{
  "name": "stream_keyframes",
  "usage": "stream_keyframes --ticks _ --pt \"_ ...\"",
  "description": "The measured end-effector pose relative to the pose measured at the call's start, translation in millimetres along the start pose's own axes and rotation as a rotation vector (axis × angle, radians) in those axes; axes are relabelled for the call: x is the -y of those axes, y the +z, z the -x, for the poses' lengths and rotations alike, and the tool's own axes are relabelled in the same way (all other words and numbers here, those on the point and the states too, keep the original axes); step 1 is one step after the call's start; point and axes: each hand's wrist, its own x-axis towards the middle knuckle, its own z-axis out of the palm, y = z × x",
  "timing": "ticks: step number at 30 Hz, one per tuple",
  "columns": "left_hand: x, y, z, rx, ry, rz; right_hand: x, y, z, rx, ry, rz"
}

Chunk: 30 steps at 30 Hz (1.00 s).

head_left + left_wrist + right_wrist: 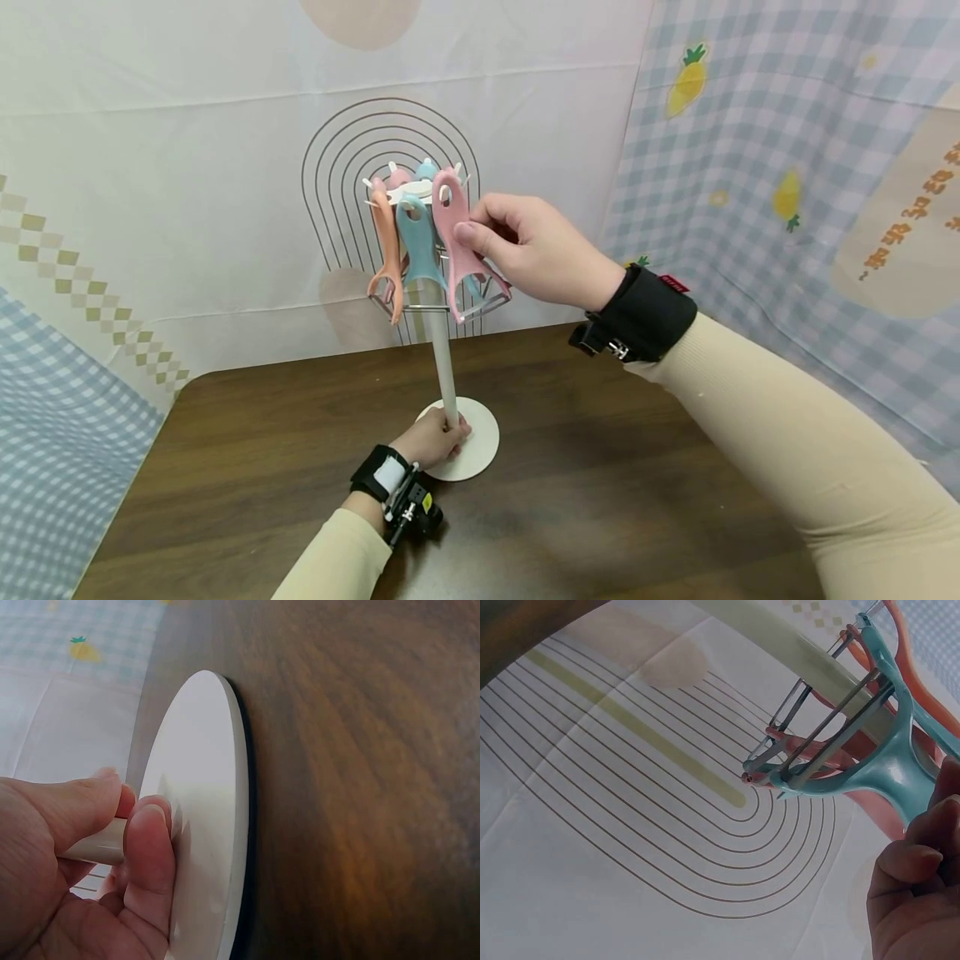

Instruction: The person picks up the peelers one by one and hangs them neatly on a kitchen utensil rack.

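Note:
A white stand holds several Y-shaped peelers hung by their handle holes on hooks round its top. My left hand [431,440] grips the stand's pole [442,358] just above the round white base [202,787], thumb and fingers curled round it. At the top, my right hand [540,250] pinches the handle of a pink peeler [447,221], whose hole is still round a hook. Beside it hang a blue peeler [417,237] and an orange peeler [386,242]. In the right wrist view a teal peeler [900,765] is close to my fingers; the pinch itself is partly hidden there.
The stand's base rests on a dark brown wooden table [600,467]. Behind rises a pale cloth [187,208] printed with arched lines. A blue-and-white checked cloth [750,167] with pineapples hangs on the right.

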Motion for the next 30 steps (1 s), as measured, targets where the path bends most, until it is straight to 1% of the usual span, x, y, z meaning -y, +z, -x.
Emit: stream_keyframes --ticks 8,17,26,30 --pt "1.3 -0.2 0.0 -0.006 -0.001 0.007 -2.0 2.0 1.5 0.027 0.036 -0.015" --pt "-1.0 -0.2 1.8 -0.006 0.004 0.007 -2.8 2.8 4.2 0.038 0.05 0.004" --pt "-0.7 2.7 0.9 -0.017 0.009 0.012 -6.8 3.8 9.5 0.043 0.028 0.009" --pt "2.5 3.4 1.3 -0.033 0.027 0.022 -12.9 3.2 15.8 0.023 0.049 0.029"
